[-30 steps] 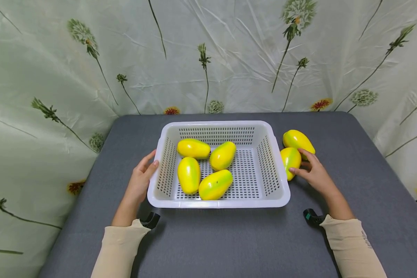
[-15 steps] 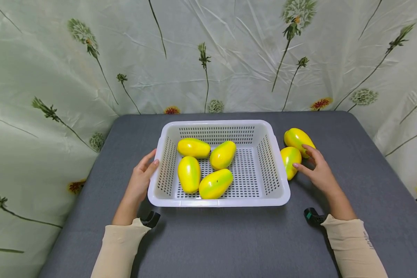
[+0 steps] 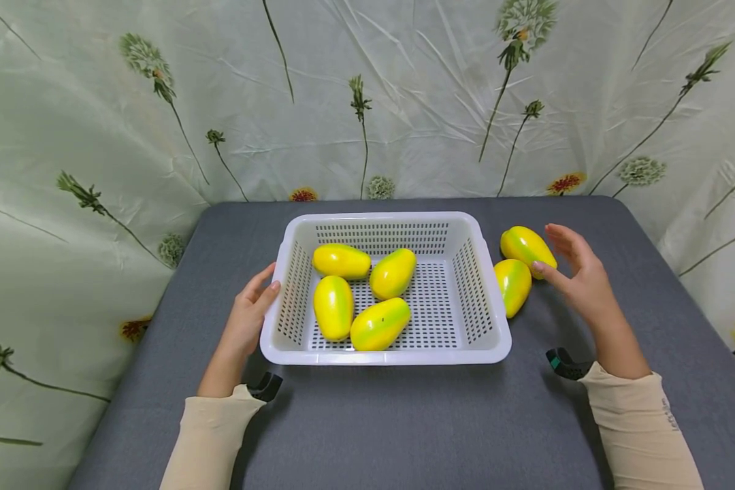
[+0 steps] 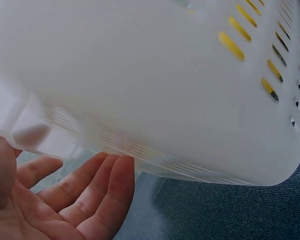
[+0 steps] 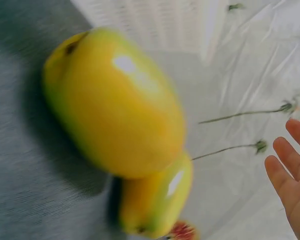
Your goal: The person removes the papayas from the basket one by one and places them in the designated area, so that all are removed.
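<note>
A white plastic basket (image 3: 386,357) with slotted walls stands in the middle of the table, several yellow-green mangoes (image 3: 380,324) lying in its left half. My left hand (image 3: 249,313) rests against the basket's left side; in the left wrist view its nearly straight fingers (image 4: 117,185) touch the outer wall under the rim. Two more mangoes lie right of the basket: a nearer one (image 3: 513,288) beside the wall, and a farther one (image 3: 527,250) touching it. My right hand (image 3: 582,275) is spread and holds nothing, its thumb tip right at the farther mango's end.
A dark grey cloth covers the table (image 3: 392,429). Behind it hangs a pale curtain (image 3: 416,122) printed with flowers. Black wrist devices (image 3: 568,364) sit at both beige sleeves (image 3: 643,422).
My right hand has come off the nearer mango and moved right and away, opening wider beside the farther one. The farther mango shifted slightly at first. My left hand and the basket stay put.
</note>
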`<state>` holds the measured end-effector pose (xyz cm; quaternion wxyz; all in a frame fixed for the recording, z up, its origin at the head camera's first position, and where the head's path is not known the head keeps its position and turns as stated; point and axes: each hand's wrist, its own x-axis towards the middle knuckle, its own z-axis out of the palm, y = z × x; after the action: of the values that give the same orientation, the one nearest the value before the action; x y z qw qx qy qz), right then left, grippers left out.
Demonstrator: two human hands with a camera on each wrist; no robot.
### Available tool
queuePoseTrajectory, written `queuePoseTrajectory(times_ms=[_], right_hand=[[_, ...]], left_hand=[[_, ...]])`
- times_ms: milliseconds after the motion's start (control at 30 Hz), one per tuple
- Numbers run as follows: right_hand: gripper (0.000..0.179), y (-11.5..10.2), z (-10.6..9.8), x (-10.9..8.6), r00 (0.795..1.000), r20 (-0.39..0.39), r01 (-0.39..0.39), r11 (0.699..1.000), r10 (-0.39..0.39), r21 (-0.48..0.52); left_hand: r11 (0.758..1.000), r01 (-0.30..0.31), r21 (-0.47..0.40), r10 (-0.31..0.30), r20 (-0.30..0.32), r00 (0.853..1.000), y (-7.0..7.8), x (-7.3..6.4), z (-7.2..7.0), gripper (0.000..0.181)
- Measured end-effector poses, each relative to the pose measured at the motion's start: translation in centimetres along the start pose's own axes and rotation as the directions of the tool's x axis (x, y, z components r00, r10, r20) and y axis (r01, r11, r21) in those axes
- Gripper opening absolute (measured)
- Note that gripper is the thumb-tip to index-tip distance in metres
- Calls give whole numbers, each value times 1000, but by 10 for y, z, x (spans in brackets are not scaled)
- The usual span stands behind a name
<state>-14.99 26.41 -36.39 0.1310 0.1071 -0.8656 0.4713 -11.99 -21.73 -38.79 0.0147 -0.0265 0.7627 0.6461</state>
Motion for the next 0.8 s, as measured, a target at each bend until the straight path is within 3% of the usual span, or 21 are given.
queuePoseTrajectory(times_ms=[200,267,433,633,800], right_hand=[[62,-24,-5,8,995,-7,96,995,-96,-1],[65,-23,-5,12,993,-1,118,993,-118,1],[68,-45,-4,18,979,24,200,980,-200,12],[71,-71,0,28,945,85,316,948,-317,30],[74,-91,7,38,902,132,408,912,-411,51]], left_hand=[[1000,-11,-4,11,4,1000,3,-2,2,49],[1000,-6,-10,6,0,1000,-3,1,0,49],[1000,11,-5,-11,-12,1000,-17,8,-4,50],[1000,-2,5,2,-8,1000,-19,8,-4,51],[1000,-3,11,3,-16,1000,-21,9,-4,51]])
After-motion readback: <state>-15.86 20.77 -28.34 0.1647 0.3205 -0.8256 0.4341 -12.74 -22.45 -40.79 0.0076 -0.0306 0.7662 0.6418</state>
